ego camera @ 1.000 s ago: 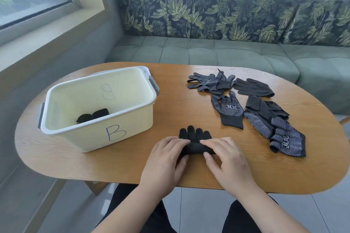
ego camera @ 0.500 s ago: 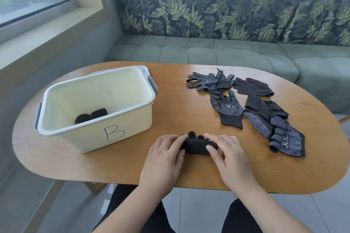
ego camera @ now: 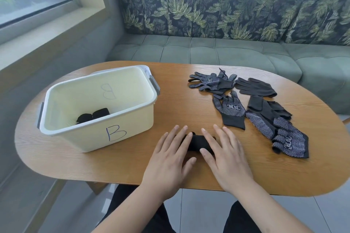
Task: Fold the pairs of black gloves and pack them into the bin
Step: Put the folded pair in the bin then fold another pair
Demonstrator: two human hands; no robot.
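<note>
Left hand (ego camera: 166, 164) and right hand (ego camera: 229, 161) press rolled gloves (ego camera: 198, 143) near bin (ego camera: 75, 138).

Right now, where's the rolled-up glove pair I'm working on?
The rolled glove pair lies near the table's near edge in the head view, pressed under the left hand and right hand, just right of the bin marked B.

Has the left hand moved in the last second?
Yes. The left hand slid forward over the rolled glove, away from the table's near edge.
</note>
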